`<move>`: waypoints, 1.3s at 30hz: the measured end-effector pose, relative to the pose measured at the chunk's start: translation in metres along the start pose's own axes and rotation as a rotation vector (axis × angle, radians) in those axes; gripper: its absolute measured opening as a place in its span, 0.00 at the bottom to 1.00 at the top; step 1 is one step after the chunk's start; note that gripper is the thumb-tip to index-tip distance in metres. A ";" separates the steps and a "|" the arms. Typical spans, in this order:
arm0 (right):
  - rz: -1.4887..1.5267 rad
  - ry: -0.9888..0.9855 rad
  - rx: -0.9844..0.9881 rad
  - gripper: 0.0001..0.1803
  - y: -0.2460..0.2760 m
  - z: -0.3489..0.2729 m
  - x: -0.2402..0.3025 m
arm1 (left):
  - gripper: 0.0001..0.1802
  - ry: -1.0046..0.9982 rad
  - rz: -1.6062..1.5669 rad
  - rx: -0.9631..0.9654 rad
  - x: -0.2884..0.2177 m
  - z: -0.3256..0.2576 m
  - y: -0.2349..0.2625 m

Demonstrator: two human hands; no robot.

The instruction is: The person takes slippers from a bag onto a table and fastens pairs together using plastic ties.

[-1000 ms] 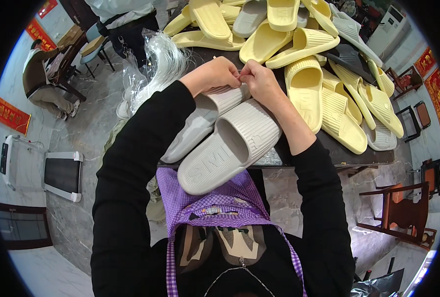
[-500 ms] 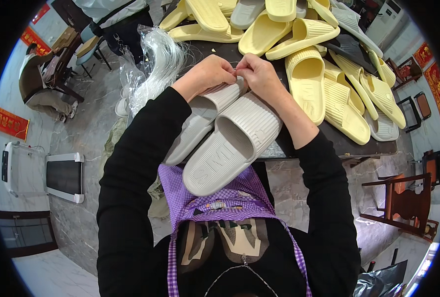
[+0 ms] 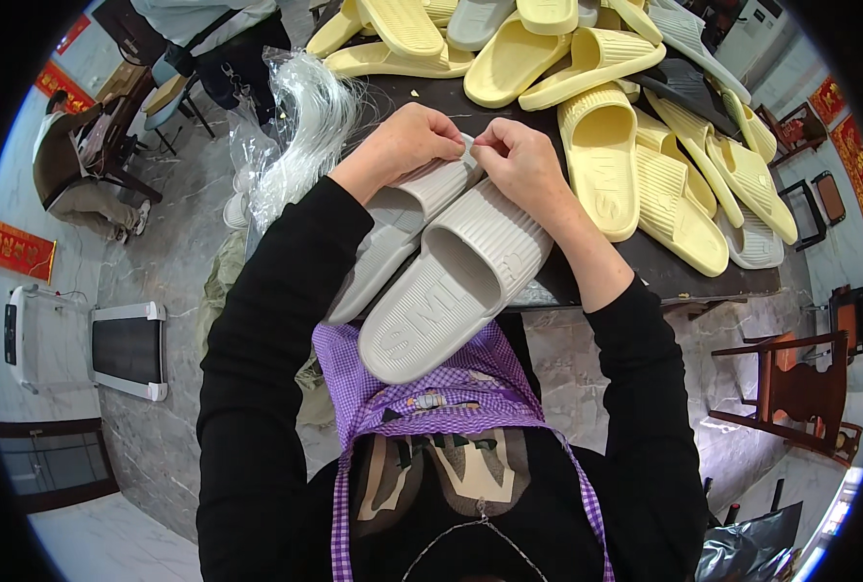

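Observation:
A pair of grey slide slippers lies at the table's near edge, heels toward me. The right-hand slipper overhangs the edge above my lap and partly overlaps the left-hand slipper. My left hand is closed in a pinch above the toe of the left-hand slipper. Close beside it, my right hand pinches too, over the toe of the other slipper. Whatever is between the fingertips is too fine to make out. To the left of my left hand lies a bundle of clear plastic strands, partly in a clear bag.
Yellow slides are heaped on the dark table, with a few grey ones among them. A purple checked apron covers my lap. Two other people are at the far left. A wooden chair stands at the right.
My hands have drawn slightly apart at the toes, the right one shifting a little to the right. Both stay pinched. The slippers lie almost as before.

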State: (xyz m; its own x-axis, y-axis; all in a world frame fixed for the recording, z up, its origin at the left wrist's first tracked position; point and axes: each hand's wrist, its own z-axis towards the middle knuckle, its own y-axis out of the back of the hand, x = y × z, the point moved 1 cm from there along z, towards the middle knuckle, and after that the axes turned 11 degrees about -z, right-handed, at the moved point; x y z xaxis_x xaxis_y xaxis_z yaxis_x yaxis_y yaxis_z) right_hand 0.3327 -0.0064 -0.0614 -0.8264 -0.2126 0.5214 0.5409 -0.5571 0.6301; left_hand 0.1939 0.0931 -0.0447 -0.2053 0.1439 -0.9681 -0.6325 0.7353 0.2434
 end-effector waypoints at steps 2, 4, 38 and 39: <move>-0.019 0.009 -0.001 0.05 -0.001 0.000 0.000 | 0.07 0.024 -0.004 -0.001 -0.002 -0.001 0.000; -0.058 0.029 -0.009 0.05 -0.001 0.000 -0.001 | 0.07 0.037 -0.006 0.000 -0.003 -0.002 0.000; -0.072 0.033 0.031 0.05 -0.002 0.004 -0.003 | 0.08 0.071 -0.007 0.152 -0.002 0.006 0.002; -0.009 -0.031 0.073 0.06 0.000 0.004 -0.003 | 0.08 0.080 -0.032 0.167 -0.004 0.006 0.002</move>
State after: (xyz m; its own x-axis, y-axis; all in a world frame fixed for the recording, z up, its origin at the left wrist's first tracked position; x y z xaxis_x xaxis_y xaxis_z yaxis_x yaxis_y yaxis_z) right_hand 0.3353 -0.0028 -0.0609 -0.8264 -0.1822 0.5328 0.5447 -0.4983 0.6745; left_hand 0.1979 0.0978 -0.0409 -0.2498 0.0701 -0.9658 -0.5085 0.8393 0.1925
